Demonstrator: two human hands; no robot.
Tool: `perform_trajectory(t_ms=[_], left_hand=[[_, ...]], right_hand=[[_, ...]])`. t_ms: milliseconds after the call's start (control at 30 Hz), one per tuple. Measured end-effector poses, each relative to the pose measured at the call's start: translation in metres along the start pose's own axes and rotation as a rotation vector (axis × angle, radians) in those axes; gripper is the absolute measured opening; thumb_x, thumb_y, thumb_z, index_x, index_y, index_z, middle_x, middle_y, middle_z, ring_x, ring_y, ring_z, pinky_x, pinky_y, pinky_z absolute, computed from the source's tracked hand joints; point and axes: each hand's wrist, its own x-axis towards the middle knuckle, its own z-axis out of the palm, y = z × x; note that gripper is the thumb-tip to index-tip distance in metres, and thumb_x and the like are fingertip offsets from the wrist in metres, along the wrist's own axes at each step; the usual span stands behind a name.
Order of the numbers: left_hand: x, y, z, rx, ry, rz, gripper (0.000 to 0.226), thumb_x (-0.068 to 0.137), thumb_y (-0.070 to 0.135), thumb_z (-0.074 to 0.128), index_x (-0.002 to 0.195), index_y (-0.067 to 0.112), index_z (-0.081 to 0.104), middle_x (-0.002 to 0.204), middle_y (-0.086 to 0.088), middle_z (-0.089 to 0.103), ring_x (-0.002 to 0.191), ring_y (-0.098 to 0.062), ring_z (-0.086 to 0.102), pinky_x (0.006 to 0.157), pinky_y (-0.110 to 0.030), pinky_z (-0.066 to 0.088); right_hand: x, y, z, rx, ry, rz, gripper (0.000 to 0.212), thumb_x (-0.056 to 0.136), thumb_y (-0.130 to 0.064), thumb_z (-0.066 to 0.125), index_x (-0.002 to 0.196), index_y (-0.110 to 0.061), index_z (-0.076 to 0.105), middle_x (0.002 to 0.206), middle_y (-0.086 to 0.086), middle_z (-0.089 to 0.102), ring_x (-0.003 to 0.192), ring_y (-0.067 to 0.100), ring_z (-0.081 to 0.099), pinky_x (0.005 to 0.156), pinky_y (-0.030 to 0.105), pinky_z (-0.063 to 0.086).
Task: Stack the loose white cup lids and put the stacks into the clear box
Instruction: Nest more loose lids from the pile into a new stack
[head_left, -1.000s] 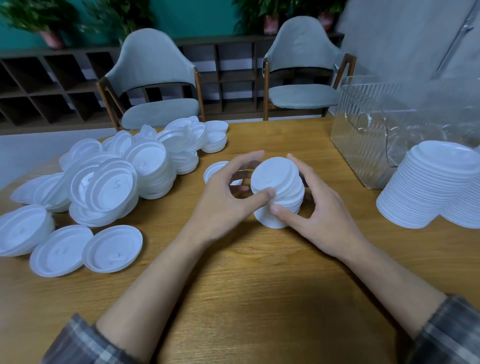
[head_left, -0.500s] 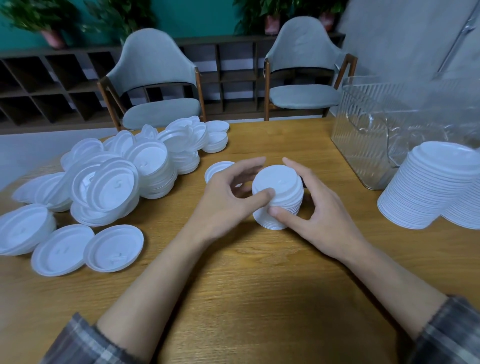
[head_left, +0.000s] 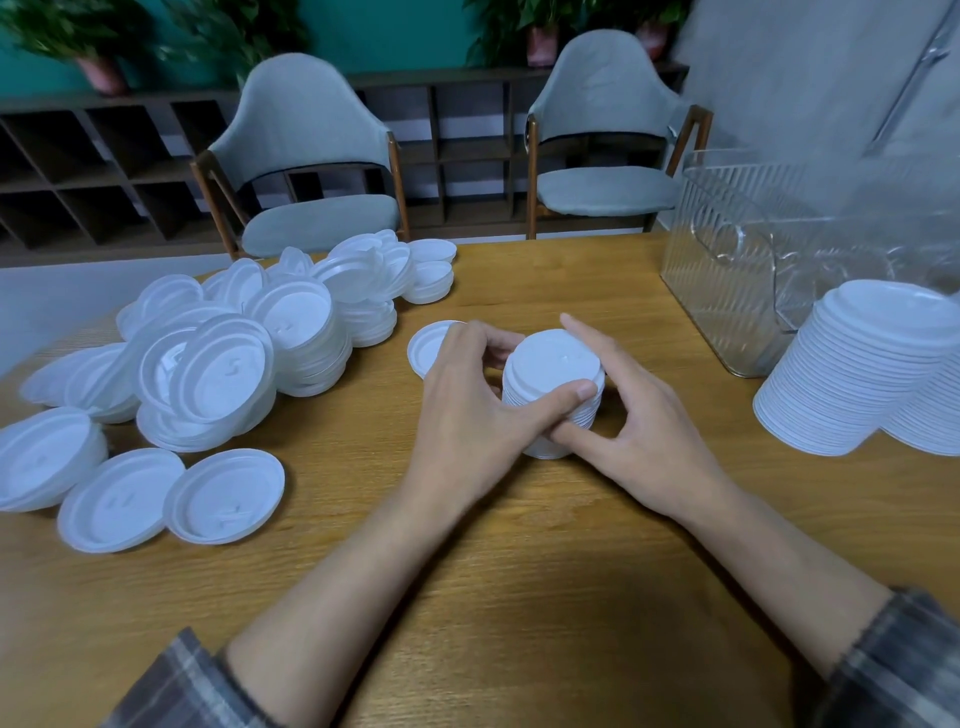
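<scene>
White cup lids in a small stack (head_left: 553, 364) are standing upright near the middle of the table (head_left: 519, 597), and both hands are closing on them. The left hand (head_left: 467, 415) is gripping the stack from the left, its thumb lying across the front of the upper lids and its fingers (head_left: 498, 345) curling round the far side. The right hand (head_left: 644, 436) is holding it from the right, with the thumb pressing the lower front and the index finger lying along the far right rim, so its fingers are clamped on the stack too. Just behind the left hand a single lid (head_left: 427, 349) is lying flat. A loose pile of lids (head_left: 234, 353) is sprawling over the left part of the table, with two lids (head_left: 223, 496) lying side by side at its near edge. The clear box (head_left: 727, 291) is standing at the far right, apart from the hands. A tall stack (head_left: 857, 374) is leaning just in front of it, beside another stack (head_left: 935, 421) at the right edge.
</scene>
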Motion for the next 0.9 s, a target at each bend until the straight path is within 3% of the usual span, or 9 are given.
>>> perform_trajectory(t_ms=[200,300,433,567,733,833,900], left_hand=[[0.002,-0.001,-0.002,0.001,-0.026,-0.017,0.057,0.064,0.058,0.094,0.101,0.029,0.062,0.106,0.014,0.067,0.105,-0.002,0.062,0.084,-0.034,0.057],[0.004,-0.002,-0.007,-0.025,-0.055,-0.029,0.054,0.064,0.056,0.096,0.099,0.03,0.063,0.106,0.014,0.069,0.103,-0.002,0.066,0.08,-0.029,0.058],[0.005,-0.002,-0.01,-0.074,-0.083,-0.049,0.05,0.064,0.048,0.098,0.098,0.031,0.064,0.107,0.013,0.071,0.099,-0.003,0.069,0.072,-0.02,0.058],[0.005,-0.004,-0.01,-0.089,-0.084,-0.046,0.051,0.065,0.046,0.098,0.099,0.028,0.065,0.108,0.012,0.072,0.103,-0.002,0.069,0.074,-0.023,0.061],[0.007,-0.009,-0.012,-0.102,-0.116,-0.061,0.05,0.066,0.045,0.098,0.101,0.028,0.068,0.108,0.013,0.072,0.099,-0.007,0.071,0.075,-0.025,0.061],[0.011,-0.013,-0.015,-0.136,-0.138,-0.031,0.039,0.077,0.043,0.091,0.104,0.024,0.071,0.107,0.011,0.073,0.105,-0.009,0.07,0.075,-0.023,0.059],[0.016,-0.019,-0.021,-0.074,-0.069,0.023,0.028,0.087,0.045,0.08,0.103,0.024,0.072,0.103,0.01,0.074,0.104,-0.01,0.07,0.076,-0.021,0.055]], right_hand=[[-0.001,-0.002,-0.001,0.003,-0.002,0.018,0.093,0.076,-0.053,0.084,0.157,-0.043,0.039,0.144,-0.03,0.049,0.13,-0.023,0.038,0.1,-0.002,0.028],[-0.001,-0.004,0.0,-0.003,0.003,0.003,0.09,0.076,-0.059,0.078,0.155,-0.04,0.042,0.146,-0.026,0.051,0.132,-0.018,0.041,0.101,0.0,0.029],[-0.001,-0.006,0.0,-0.019,-0.004,-0.012,0.085,0.078,-0.058,0.078,0.154,-0.042,0.043,0.145,-0.026,0.051,0.135,-0.009,0.044,0.104,0.004,0.032],[-0.001,-0.005,0.001,-0.034,-0.006,-0.023,0.08,0.082,-0.048,0.083,0.152,-0.038,0.046,0.143,-0.023,0.053,0.134,-0.005,0.047,0.103,0.006,0.034],[-0.001,-0.005,0.002,-0.048,-0.02,-0.021,0.079,0.082,-0.051,0.081,0.151,-0.039,0.046,0.14,-0.022,0.053,0.131,-0.004,0.048,0.1,0.003,0.033],[-0.001,-0.004,0.002,-0.054,0.0,-0.022,0.077,0.081,-0.052,0.08,0.149,-0.04,0.047,0.139,-0.022,0.053,0.13,-0.004,0.049,0.099,0.004,0.033],[-0.001,-0.003,0.001,-0.058,0.011,-0.011,0.075,0.082,-0.051,0.081,0.148,-0.043,0.046,0.139,-0.023,0.053,0.131,-0.003,0.048,0.1,0.006,0.034]])
